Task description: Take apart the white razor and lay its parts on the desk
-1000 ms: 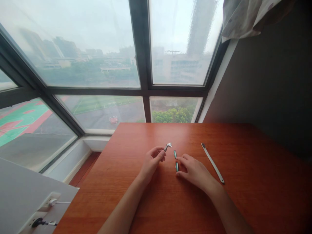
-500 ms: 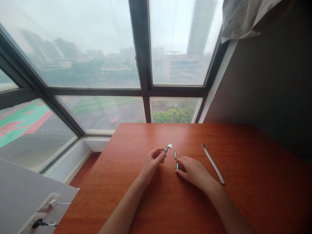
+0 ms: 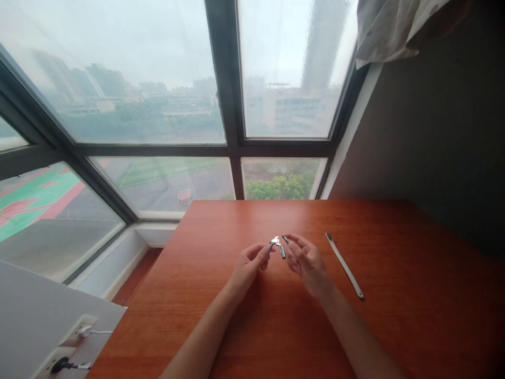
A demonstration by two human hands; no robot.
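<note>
My left hand (image 3: 252, 266) is closed in a pinch around what looks like a razor handle (image 3: 275, 241), with its shiny silver forked end pointing up and right. Just right of it, my right hand (image 3: 306, 261) pinches a small dark green razor cartridge (image 3: 285, 239) between thumb and fingers, close to the silver end. Whether the two pieces touch I cannot tell. A second green-and-black cartridge (image 3: 283, 252) lies on the table between the hands. Most of the handle is hidden inside my left hand.
A long pale grey stick like a toothbrush (image 3: 345, 267), dark at its far end, lies right of my right hand on the reddish wooden table (image 3: 221, 337). Windows (image 3: 158, 147) stand beyond the table. Plugged-in wall sockets (image 3: 73, 342) are at lower left.
My right hand has lifted a cartridge off the table and moved it up and forward to the silver end of the handle. My left hand has shifted slightly right.
</note>
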